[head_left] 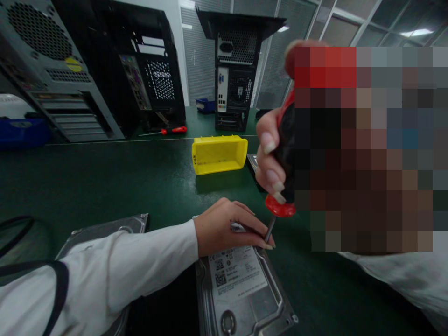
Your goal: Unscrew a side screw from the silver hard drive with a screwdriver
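A silver hard drive [241,289] with a white label lies on the green mat near me. My left hand [227,228] rests flat on its far end and holds it down, fingers spread. Just above it, my right hand [271,154] is closed around the red and black handle of a screwdriver [284,154], held upright. The metal shaft points down to the drive's far right corner, beside my left fingertips. Much of my right hand is hidden by a blurred patch.
A second hard drive [105,231] lies under my left sleeve. A yellow parts bin [219,154] stands on the mat behind. Three open computer cases [234,70] stand at the back, with a red-handled screwdriver [171,130] and a small blue bin [206,105] between them.
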The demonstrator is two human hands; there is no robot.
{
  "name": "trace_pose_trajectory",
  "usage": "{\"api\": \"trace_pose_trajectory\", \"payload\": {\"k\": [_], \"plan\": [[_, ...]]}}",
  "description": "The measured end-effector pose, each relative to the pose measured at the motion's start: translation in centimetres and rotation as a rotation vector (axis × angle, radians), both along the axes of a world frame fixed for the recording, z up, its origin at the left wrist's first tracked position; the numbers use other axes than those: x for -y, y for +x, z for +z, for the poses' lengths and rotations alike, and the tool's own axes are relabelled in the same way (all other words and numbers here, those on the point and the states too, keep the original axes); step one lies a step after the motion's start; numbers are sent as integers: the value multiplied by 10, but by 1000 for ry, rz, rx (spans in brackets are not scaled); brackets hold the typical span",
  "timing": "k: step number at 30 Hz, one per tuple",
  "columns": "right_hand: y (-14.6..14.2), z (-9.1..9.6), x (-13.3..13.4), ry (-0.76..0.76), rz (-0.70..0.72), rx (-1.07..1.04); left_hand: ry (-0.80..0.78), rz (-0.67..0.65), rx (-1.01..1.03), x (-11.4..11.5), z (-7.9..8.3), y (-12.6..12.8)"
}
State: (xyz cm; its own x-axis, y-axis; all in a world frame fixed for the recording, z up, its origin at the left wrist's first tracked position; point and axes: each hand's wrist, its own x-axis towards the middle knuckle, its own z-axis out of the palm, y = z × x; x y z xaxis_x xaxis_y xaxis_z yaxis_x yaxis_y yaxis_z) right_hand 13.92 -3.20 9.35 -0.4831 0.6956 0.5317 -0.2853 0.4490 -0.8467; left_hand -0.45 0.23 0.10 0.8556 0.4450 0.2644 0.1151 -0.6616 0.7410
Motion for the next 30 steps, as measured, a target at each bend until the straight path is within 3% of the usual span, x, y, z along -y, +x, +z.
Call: {"api": "trace_pose_trajectory", "payload": {"k": [19, 30], "plan": [[-3, -3, -4, 42, 17, -32, 12, -72, -15, -3, -4, -1], [-1, -2, -2, -14, 1, -40, 3, -77, -1, -4, -4, 0]]}}
